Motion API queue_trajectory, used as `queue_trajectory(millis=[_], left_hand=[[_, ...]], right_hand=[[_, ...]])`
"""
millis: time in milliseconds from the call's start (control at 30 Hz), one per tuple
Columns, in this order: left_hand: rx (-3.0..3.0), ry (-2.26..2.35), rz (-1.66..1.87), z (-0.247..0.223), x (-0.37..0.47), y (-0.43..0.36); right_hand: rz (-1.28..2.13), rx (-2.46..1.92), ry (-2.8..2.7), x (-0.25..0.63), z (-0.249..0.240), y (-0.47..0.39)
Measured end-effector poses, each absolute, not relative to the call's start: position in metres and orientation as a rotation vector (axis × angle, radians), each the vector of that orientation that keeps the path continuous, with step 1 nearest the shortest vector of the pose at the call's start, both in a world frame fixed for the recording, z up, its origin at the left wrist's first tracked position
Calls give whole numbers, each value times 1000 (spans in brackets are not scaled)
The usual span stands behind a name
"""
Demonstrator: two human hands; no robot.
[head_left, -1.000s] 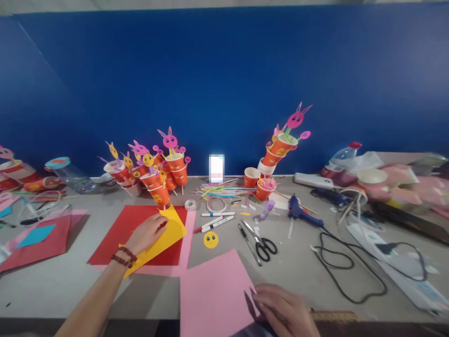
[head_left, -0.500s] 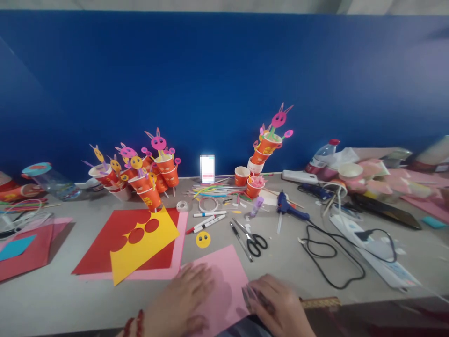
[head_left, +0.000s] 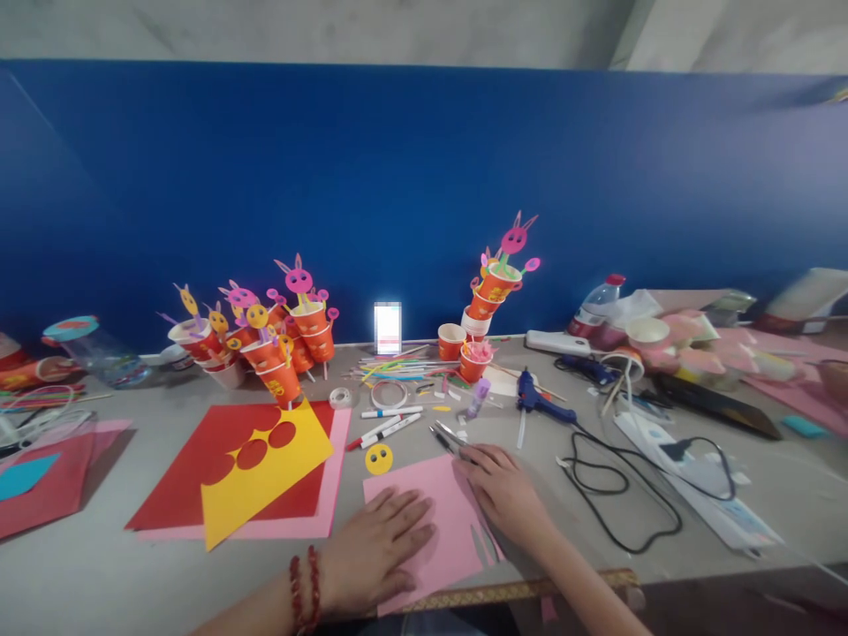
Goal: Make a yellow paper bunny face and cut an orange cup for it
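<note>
My left hand (head_left: 381,548) lies flat, fingers spread, on a pink paper sheet (head_left: 434,508) near the table's front edge. My right hand (head_left: 500,490) is over the sheet's upper right corner, its fingers stretched forward and slightly apart over the scissors (head_left: 451,433). The blades show beyond the fingertips; the handles are hidden under the hand. Beside the blades, a pen (head_left: 441,439) is partly covered. Slim pointed pieces (head_left: 486,543) lie at the sheet's lower right. A yellow face disc (head_left: 379,459) with two dark eyes rests just above the sheet.
Yellow paper (head_left: 291,455) with round holes lies on red paper (head_left: 172,459) at left. Markers (head_left: 394,412) and a purple glue stick (head_left: 478,397) are behind the hands. A blue glue gun (head_left: 543,402), cables and a power strip (head_left: 695,481) occupy the right. Decorated cups (head_left: 311,327) stand behind.
My right hand has moved forward from the front edge to the scissors, leaving the slim pieces on the pink sheet. My left hand has shifted slightly right. The view has tilted up a little.
</note>
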State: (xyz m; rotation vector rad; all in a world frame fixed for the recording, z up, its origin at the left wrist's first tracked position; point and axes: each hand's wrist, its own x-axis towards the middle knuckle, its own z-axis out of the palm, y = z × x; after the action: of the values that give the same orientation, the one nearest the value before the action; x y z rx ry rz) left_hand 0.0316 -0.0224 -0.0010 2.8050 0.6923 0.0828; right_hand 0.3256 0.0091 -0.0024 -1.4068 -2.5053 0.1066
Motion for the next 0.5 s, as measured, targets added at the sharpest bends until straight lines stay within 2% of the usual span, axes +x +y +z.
queue_trajectory(millis=[333,400,500], left_hand=[[2790,706,119,0,33,-18],[2763,695,125,1,29,-18],[2727,699,104,3,26,-17]], right_hand=[[48,-1417,-2480,321,7,25],[75,-1479,-2479,311,16,35],[115,-1811,-2528,291,30,60]])
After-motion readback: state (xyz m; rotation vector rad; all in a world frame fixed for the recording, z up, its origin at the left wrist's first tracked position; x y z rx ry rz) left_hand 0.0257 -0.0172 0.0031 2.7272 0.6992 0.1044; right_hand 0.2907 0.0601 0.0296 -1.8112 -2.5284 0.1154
